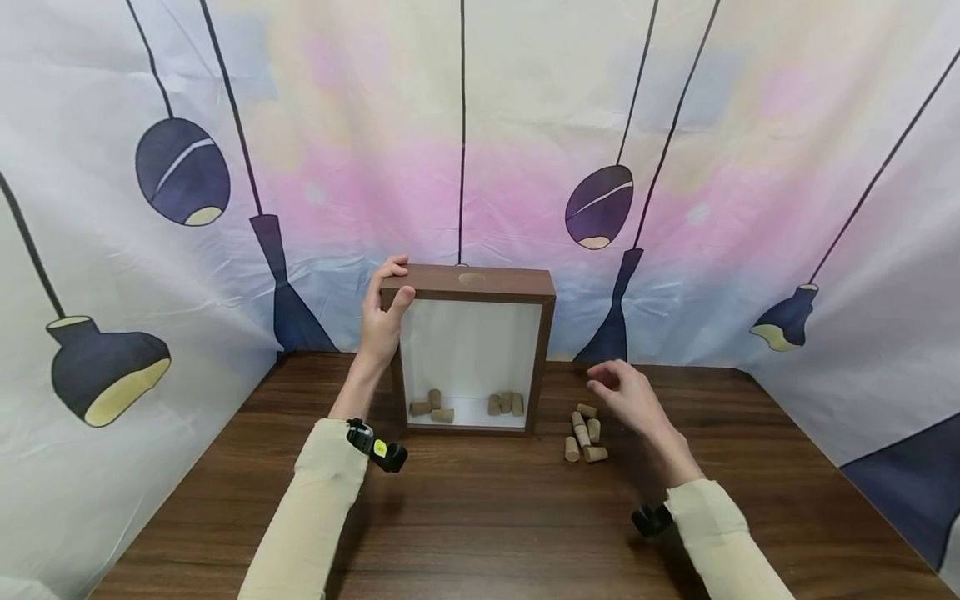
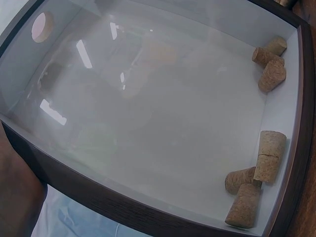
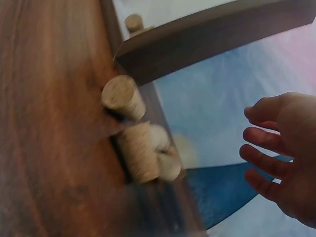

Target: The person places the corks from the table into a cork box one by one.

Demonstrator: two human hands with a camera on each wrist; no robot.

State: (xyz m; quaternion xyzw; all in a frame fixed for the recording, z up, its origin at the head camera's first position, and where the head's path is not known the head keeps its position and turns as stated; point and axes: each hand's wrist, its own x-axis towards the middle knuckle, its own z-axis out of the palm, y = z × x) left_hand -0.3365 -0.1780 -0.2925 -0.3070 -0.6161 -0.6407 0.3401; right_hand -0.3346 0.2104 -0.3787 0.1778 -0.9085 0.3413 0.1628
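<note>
A brown shadow box frame (image 1: 517,284) with a clear front stands upright on the table, a round hole (image 2: 42,27) in its top board. My left hand (image 1: 384,321) grips its upper left corner, thumb at the front and fingers over the top. Inside, corks lie along the bottom in two groups, the left corks (image 1: 442,415) and the right corks (image 1: 506,403). Several loose corks (image 1: 581,430) lie on the table just right of the box. Above and beside them hovers my right hand (image 1: 633,400); its fingers (image 3: 264,140) are loosely bent with nothing between them.
The dark wooden table (image 1: 480,517) reaches back to a fabric backdrop (image 1: 510,192) printed with hanging lamps, close behind the box. Cloth also hangs at both sides. A black camera (image 1: 378,446) is strapped to the left wrist, another camera (image 1: 651,520) to the right.
</note>
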